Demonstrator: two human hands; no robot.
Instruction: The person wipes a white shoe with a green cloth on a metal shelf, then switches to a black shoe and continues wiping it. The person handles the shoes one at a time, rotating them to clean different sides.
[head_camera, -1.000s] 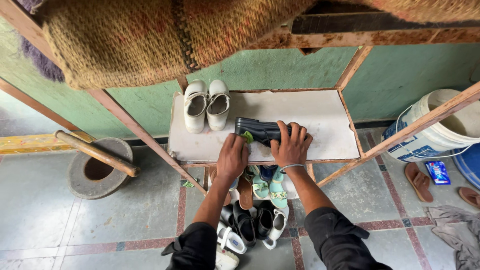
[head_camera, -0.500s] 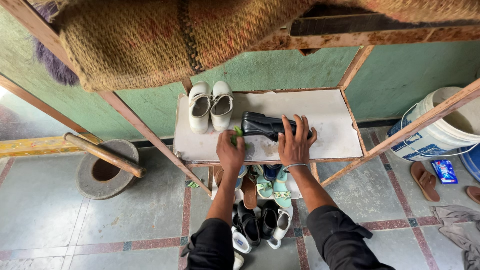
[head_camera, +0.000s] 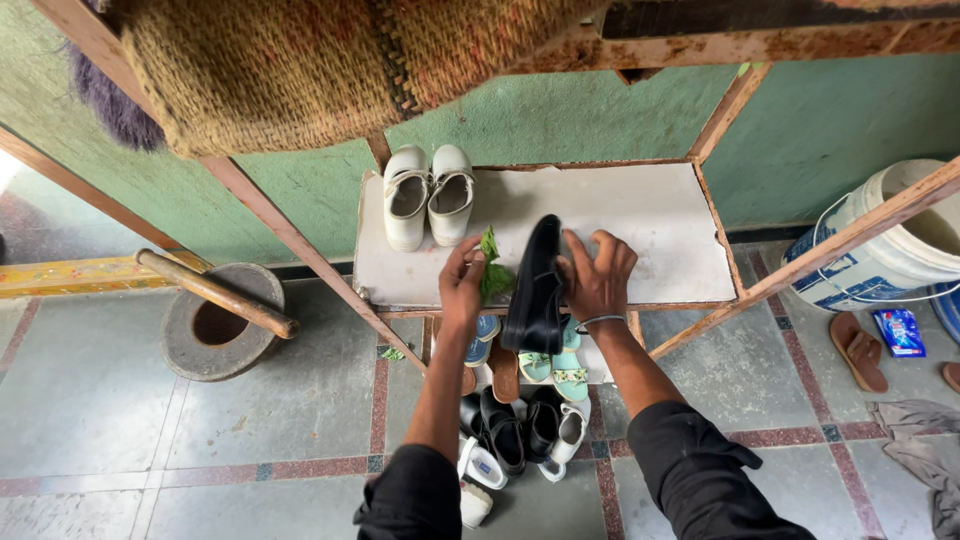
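A right hand (head_camera: 597, 272) grips a black leather shoe (head_camera: 536, 290) upright over the white shelf board (head_camera: 650, 215). The left hand (head_camera: 461, 282) pinches green leaves (head_camera: 493, 270); white shoes (head_camera: 428, 195) stand at ten o'clock.

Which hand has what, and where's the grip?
The right hand grips a black shoe by its upper end, tilting it over the white shelf. The left hand pinches green leaves.

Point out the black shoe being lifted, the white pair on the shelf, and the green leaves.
black shoe (head_camera: 535, 290), head view, middle of its side.
white pair of shoes (head_camera: 428, 192), head view, inner edge of the left one.
green leaves (head_camera: 493, 272), head view, leaf centre.
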